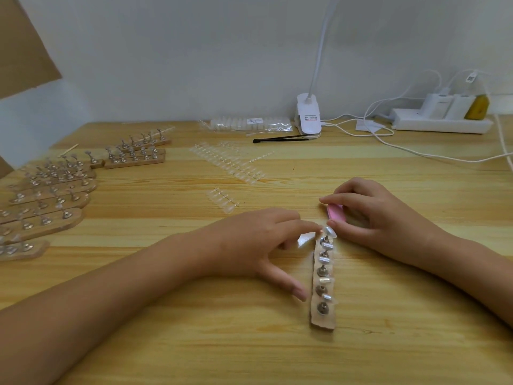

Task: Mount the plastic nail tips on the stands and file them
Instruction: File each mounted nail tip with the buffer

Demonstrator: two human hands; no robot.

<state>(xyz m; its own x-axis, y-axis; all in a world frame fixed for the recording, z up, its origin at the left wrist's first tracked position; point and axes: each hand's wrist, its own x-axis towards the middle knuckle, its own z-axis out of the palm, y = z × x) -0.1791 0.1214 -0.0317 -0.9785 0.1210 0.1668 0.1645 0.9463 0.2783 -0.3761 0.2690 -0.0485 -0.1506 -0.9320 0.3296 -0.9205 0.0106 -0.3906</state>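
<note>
Both forearms reach forward, converging. The left hand [258, 240] extends its forefinger, thumb splayed back; the right hand [369, 215] curls in a closed grip.

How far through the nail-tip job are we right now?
Done: many stand strips at left carry tips. In hand: the left hand steadies the top tip of the near strip while the right hand holds a pink file. Left: loose clear tips still unmounted.

Single head-worn wide-angle view, looking forward and down across wooden table [388, 343] toward white wall [194, 65]. Both forearms enter from bottom edge, close to lens. Far table edge curves with lens distortion. No second view.
</note>
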